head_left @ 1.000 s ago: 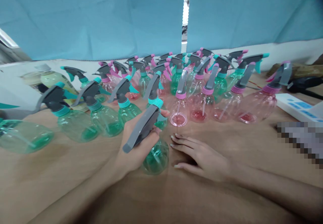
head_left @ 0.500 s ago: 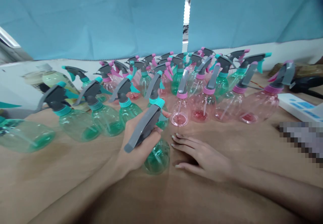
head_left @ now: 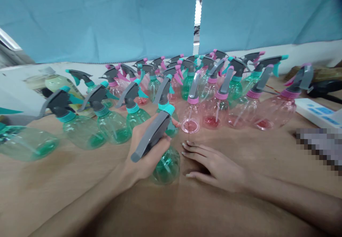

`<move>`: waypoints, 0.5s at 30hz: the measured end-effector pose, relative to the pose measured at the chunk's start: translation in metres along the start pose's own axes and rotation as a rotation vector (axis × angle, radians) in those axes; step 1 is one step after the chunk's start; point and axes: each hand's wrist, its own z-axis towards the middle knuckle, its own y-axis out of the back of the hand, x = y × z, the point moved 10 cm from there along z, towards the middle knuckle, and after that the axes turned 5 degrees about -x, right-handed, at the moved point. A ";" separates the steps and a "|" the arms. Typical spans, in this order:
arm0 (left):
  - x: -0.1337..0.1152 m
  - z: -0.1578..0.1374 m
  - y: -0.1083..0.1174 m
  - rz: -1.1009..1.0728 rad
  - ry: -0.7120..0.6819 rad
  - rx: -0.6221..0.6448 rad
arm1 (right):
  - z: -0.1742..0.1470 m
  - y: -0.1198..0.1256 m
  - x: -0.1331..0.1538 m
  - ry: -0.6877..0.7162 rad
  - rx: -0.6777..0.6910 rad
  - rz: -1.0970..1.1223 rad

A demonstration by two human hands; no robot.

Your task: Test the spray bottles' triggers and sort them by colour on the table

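Note:
My left hand is wrapped round the neck of a green spray bottle with a grey and turquoise trigger head, its base on the table. My hand hides the bottle's neck and upper body. To the right of this bottle, my right hand rests on the tabletop with fingers stretched out, holding nothing. Beyond my hands stand green spray bottles on the left and pink spray bottles on the right, all with grey trigger heads.
More spray bottles in both colours crowd the rear of the wooden table. A white device with blue keys and a blurred-out object lie at the right. A pale bottle stands back left, before a blue curtain.

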 end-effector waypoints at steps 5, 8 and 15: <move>-0.003 -0.003 0.002 -0.024 -0.005 0.006 | -0.001 -0.001 0.000 -0.001 0.005 -0.003; -0.001 -0.003 0.001 -0.022 0.017 0.028 | -0.001 -0.001 -0.001 -0.005 -0.003 0.010; 0.005 -0.005 0.002 -0.042 0.030 0.009 | 0.000 -0.002 -0.001 0.001 0.010 -0.014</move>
